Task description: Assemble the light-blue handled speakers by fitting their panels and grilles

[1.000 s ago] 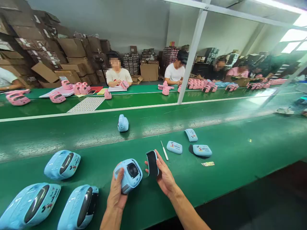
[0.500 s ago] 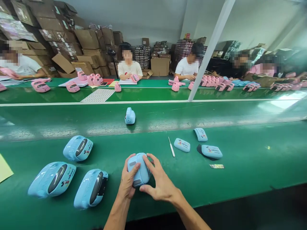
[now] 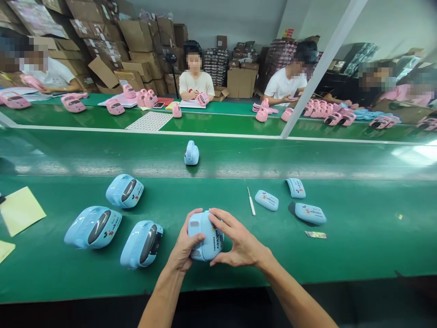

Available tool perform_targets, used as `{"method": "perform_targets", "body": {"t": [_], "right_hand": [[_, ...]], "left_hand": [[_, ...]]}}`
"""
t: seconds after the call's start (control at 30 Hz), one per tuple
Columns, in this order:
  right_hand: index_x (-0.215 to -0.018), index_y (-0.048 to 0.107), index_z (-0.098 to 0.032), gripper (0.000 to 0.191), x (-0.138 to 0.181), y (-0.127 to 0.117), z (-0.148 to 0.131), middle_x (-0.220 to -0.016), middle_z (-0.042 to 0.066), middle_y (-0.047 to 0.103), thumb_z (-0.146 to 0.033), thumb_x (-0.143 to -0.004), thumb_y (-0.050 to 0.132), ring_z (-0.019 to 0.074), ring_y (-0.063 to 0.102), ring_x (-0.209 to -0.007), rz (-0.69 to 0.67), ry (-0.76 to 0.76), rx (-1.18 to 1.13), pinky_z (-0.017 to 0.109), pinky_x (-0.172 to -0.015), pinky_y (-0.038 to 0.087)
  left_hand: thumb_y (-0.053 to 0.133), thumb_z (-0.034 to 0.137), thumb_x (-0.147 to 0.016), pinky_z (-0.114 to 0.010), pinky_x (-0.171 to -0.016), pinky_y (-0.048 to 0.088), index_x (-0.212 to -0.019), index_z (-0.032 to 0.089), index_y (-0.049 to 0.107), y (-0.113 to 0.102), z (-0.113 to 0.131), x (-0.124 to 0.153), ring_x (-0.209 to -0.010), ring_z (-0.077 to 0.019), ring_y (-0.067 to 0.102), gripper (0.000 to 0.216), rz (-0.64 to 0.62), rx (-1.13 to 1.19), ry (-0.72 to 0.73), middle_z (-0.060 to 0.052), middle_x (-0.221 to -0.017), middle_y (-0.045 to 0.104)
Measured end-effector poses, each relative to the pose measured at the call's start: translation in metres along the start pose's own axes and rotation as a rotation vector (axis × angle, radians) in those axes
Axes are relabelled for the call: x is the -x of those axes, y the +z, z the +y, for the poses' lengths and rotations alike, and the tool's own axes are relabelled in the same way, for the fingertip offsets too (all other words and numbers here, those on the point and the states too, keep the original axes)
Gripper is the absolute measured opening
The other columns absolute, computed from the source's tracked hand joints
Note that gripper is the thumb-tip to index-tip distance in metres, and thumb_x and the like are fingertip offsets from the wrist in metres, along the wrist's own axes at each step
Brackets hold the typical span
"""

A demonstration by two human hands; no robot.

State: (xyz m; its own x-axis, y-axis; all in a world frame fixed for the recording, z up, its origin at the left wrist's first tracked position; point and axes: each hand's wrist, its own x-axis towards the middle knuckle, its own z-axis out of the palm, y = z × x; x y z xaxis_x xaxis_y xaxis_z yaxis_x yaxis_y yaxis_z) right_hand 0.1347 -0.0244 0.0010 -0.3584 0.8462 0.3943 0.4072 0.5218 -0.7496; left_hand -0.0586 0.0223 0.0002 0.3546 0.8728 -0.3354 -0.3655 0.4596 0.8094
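Between my hands is a light blue plastic device (image 3: 204,239) with grey pads on its face and cartoon lettering along its right side. My left hand (image 3: 184,248) wraps its left side, thumb across the front. My right hand (image 3: 242,239) spans the right side, fingertips on the upper edge and thumb by the lower corner. Left of them stand similar blue devices (image 3: 94,228) with dark oval windows. To the right lie a white-handled pointed tool (image 3: 251,206), a printed blue cover (image 3: 266,200), a curved cover (image 3: 296,188) and another cover (image 3: 310,213).
One blue device (image 3: 191,153) stands on the belt-like strip beyond the table. A small shiny strip (image 3: 316,235) lies at right, yellow paper (image 3: 23,210) at left. Across the line, co-workers sit by pink devices (image 3: 73,104). A white post (image 3: 321,73) rises at right.
The held device has turned so that more of its lettered side faces me. Both hands stay around it. My view has shifted, moving the whole scene within the picture.
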Motion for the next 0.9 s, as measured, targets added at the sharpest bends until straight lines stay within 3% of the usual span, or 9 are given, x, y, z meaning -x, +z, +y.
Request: {"method": "perform_targets", "body": {"t": [0.23, 0.47, 0.67, 0.8, 0.9], "right_hand": [[-0.16, 0.033, -0.026, 0.107, 0.0, -0.003, 0.0, -0.157, 0.021, 0.043, -0.052, -0.071, 0.088, 0.0356, 0.04, -0.147, 0.002, 0.004, 0.02, 0.055, -0.117, 0.039], [-0.155, 0.042, -0.032, 0.107, 0.0, -0.007, 0.0, -0.152, 0.017, 0.047, -0.045, -0.061, 0.094, 0.0362, 0.046, -0.141, 0.012, 0.078, -0.012, 0.057, -0.114, 0.041], [-0.153, 0.045, -0.032, 0.109, 0.0, -0.003, 0.003, -0.151, 0.016, 0.05, -0.047, -0.058, 0.095, 0.0358, 0.048, -0.14, 0.018, 0.1, -0.021, 0.056, -0.113, 0.043], [-0.153, 0.047, -0.029, 0.11, -0.004, -0.001, 0.007, -0.153, 0.018, 0.049, -0.049, -0.056, 0.096, 0.0356, 0.046, -0.143, 0.029, 0.1, -0.03, 0.055, -0.116, 0.04], [-0.153, 0.046, -0.03, 0.105, -0.007, -0.005, 0.009, -0.157, 0.015, 0.046, -0.051, -0.061, 0.093, 0.035, 0.041, -0.147, 0.0, 0.106, -0.083, 0.058, -0.122, 0.03]], "left_hand": [[0.1, 0.038, -0.038, -0.033, -0.07, 0.056, -0.116, 0.023, 0.062, 0.006, 0.002, 0.0, -0.084, -0.0271, 0.069, 0.088, 0.051, -0.035, -0.001, -0.006, -0.096, 0.071], [0.095, 0.031, -0.05, -0.035, -0.074, 0.057, -0.114, 0.022, 0.06, 0.019, 0.001, 0.002, -0.085, -0.0247, 0.069, 0.074, 0.107, -0.077, -0.053, -0.003, -0.094, 0.071], [0.094, 0.033, -0.05, -0.033, -0.072, 0.057, -0.11, 0.021, 0.061, 0.022, -0.004, 0.0, -0.083, -0.0235, 0.069, 0.07, 0.124, -0.011, -0.048, -0.002, -0.093, 0.072], [0.093, 0.03, -0.05, -0.032, -0.071, 0.056, -0.111, 0.021, 0.06, 0.023, -0.007, -0.003, -0.08, -0.0211, 0.068, 0.07, 0.166, 0.017, -0.044, -0.001, -0.09, 0.071], [0.092, 0.029, -0.051, -0.033, -0.076, 0.057, -0.111, 0.021, 0.061, 0.025, -0.01, -0.007, -0.083, -0.0215, 0.068, 0.068, 0.186, 0.065, -0.027, -0.002, -0.094, 0.072]]}}
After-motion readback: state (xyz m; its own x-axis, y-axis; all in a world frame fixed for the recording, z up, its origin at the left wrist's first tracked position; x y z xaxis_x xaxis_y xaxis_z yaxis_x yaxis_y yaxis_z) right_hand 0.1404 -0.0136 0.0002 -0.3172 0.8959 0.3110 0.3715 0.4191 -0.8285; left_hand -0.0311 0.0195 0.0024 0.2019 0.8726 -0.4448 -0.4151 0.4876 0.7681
